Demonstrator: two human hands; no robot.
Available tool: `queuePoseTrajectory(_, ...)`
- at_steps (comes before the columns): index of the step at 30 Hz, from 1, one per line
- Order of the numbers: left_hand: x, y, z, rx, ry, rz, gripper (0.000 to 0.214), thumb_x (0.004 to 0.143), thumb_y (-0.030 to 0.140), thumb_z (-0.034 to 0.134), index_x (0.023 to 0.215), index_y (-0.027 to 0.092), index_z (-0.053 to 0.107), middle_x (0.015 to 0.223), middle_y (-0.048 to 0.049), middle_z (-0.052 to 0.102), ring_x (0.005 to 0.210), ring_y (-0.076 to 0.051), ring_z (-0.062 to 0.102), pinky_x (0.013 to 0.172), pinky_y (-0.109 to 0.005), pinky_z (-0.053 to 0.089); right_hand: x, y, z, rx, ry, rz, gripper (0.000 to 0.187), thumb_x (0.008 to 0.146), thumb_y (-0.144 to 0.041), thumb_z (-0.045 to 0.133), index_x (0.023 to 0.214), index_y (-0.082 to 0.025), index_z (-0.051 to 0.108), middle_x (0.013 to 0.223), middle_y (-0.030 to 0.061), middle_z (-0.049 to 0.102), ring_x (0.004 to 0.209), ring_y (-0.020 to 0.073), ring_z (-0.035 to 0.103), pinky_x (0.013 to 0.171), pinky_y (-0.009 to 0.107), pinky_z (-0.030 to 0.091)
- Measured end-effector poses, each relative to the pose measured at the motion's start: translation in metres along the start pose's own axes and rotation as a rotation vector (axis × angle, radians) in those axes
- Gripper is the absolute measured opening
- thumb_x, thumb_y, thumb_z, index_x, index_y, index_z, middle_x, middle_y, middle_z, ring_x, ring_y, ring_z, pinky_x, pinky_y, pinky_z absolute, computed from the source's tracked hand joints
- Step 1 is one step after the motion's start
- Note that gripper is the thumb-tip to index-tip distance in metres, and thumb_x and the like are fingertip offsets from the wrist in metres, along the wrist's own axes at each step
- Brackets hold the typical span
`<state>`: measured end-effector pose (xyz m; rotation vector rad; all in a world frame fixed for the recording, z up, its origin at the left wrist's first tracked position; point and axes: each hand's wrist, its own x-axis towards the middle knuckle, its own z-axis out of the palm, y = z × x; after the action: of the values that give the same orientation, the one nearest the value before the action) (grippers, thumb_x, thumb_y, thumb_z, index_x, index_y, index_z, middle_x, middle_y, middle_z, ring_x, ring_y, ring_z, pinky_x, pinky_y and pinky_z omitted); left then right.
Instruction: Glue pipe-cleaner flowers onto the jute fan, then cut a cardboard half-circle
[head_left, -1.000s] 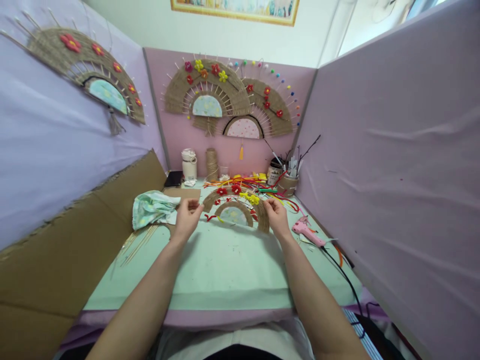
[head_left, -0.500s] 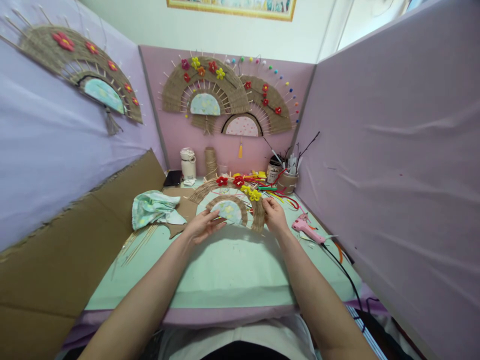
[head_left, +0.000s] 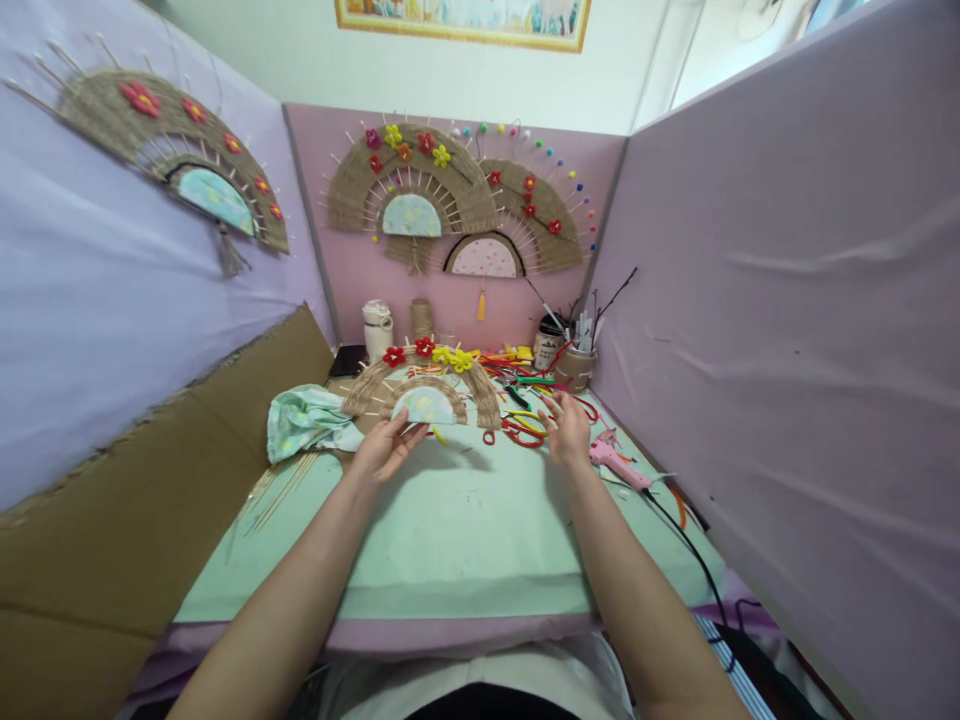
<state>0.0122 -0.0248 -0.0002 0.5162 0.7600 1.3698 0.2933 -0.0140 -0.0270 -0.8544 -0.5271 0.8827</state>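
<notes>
My left hand holds a small twine-wrapped fan by its pale blue half-round base, upright above the green table top. The fan carries red and yellow flowers along its top edge. My right hand is off the fan, fingers spread, hovering over red-handled scissors and loose coloured pipe cleaners. A pink glue gun lies just right of that hand.
Folded pale green cloth and thin wooden sticks lie at the left. A twine spool, white cup and pen pot stand at the back. Cardboard leans at left. Finished fans hang on the walls.
The fan has moved left and risen, held now by my left hand alone. My right hand let go of it and opened over the scissors.
</notes>
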Motion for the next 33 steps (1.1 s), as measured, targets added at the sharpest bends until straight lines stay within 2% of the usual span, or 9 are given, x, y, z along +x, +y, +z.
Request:
queuePoseTrajectory(1, 0.001, 0.000, 0.000, -0.036, 0.012, 0.032, 0.015, 0.091, 0.008, 0.049, 0.088, 0.010, 0.063, 0.084, -0.0081, 0.072, 0.076, -0.014, 0.069, 0.077, -0.027, 0.060, 0.000, 0.001, -0.001, -0.063, -0.023, 0.043, 0.027, 0.077, -0.048, 0.062, 0.080, -0.021, 0.060, 0.081, 0.0013, 0.065, 0.072, 0.0132, 0.063, 0.057, 0.023, 0.049)
queuePoseTrajectory(3, 0.002, 0.001, -0.001, -0.096, 0.032, 0.088, 0.015, 0.091, 0.008, 0.049, 0.088, 0.011, 0.063, 0.084, -0.0068, 0.072, 0.078, -0.013, 0.070, 0.079, -0.027, 0.059, -0.002, 0.003, -0.002, -0.202, -0.067, 0.089, 0.041, 0.079, -0.056, 0.057, 0.062, -0.019, 0.055, 0.051, -0.0016, 0.052, 0.046, 0.0105, 0.049, 0.041, 0.022, 0.036)
queuePoseTrajectory(5, 0.003, 0.003, -0.001, -0.135, 0.043, 0.117, 0.015, 0.091, 0.008, 0.049, 0.089, 0.011, 0.064, 0.084, -0.0065, 0.072, 0.081, -0.013, 0.070, 0.082, -0.028, 0.058, -0.005, 0.005, -0.001, -0.287, -0.099, 0.046, 0.050, 0.079, -0.062, 0.054, 0.054, -0.020, 0.049, 0.040, -0.0051, 0.038, 0.036, 0.0082, 0.034, 0.037, 0.023, 0.025)
queuePoseTrajectory(10, 0.003, 0.003, -0.002, -0.164, 0.036, 0.137, 0.014, 0.090, 0.008, 0.051, 0.093, 0.011, 0.065, 0.088, -0.0076, 0.073, 0.082, -0.013, 0.069, 0.085, -0.029, 0.058, -0.013, 0.004, 0.005, -0.392, -0.126, -0.147, 0.043, 0.065, -0.060, 0.069, 0.069, -0.019, 0.057, 0.050, -0.0056, 0.046, 0.043, 0.0095, 0.037, 0.042, 0.024, 0.028)
queuePoseTrajectory(15, 0.000, 0.002, -0.001, -0.143, 0.001, 0.090, 0.014, 0.088, 0.005, 0.052, 0.088, 0.009, 0.065, 0.086, -0.0084, 0.073, 0.082, -0.014, 0.070, 0.086, -0.030, 0.058, -0.022, -0.001, 0.008, -0.556, -0.180, -0.235, 0.050, 0.078, -0.060, 0.054, 0.050, -0.020, 0.045, 0.045, -0.0044, 0.037, 0.047, 0.0106, 0.034, 0.048, 0.027, 0.030)
queuePoseTrajectory(22, -0.007, -0.003, 0.002, 0.017, -0.101, 0.050, 0.017, 0.081, 0.005, 0.063, 0.097, 0.009, 0.064, 0.095, -0.0105, 0.072, 0.085, -0.017, 0.070, 0.086, -0.030, 0.058, -0.031, -0.008, 0.017, -0.579, -0.179, -0.553, 0.021, 0.078, -0.038, 0.060, 0.084, -0.018, 0.058, 0.077, 0.0017, 0.058, 0.071, 0.0163, 0.052, 0.068, 0.030, 0.043)
queuePoseTrajectory(25, -0.008, -0.007, 0.001, 0.071, -0.133, 0.062, 0.023, 0.078, 0.007, 0.066, 0.100, 0.014, 0.064, 0.100, -0.0076, 0.072, 0.088, -0.016, 0.070, 0.091, -0.032, 0.056, -0.038, -0.022, 0.030, -0.632, -0.215, -0.734, 0.017, 0.079, -0.034, 0.061, 0.088, -0.019, 0.058, 0.085, 0.0036, 0.059, 0.079, 0.0180, 0.054, 0.075, 0.032, 0.044)
queuePoseTrajectory(29, -0.009, -0.011, 0.003, 0.145, -0.175, 0.088, 0.031, 0.076, 0.009, 0.070, 0.106, 0.017, 0.063, 0.111, -0.0069, 0.070, 0.101, -0.018, 0.067, 0.099, -0.036, 0.051, -0.050, -0.046, 0.060, -0.724, -0.346, -0.997, 0.016, 0.079, -0.030, 0.064, 0.092, -0.022, 0.059, 0.094, 0.0052, 0.061, 0.093, 0.0210, 0.054, 0.086, 0.037, 0.041)
queuePoseTrajectory(33, -0.013, -0.012, 0.007, 0.195, -0.166, 0.093, 0.035, 0.074, 0.011, 0.072, 0.107, 0.016, 0.063, 0.115, -0.0085, 0.068, 0.109, -0.022, 0.063, 0.103, -0.041, 0.046, -0.057, -0.054, 0.084, -0.886, -0.410, -1.063, 0.021, 0.077, -0.029, 0.066, 0.095, -0.022, 0.059, 0.102, 0.0058, 0.063, 0.103, 0.0232, 0.051, 0.092, 0.039, 0.035)
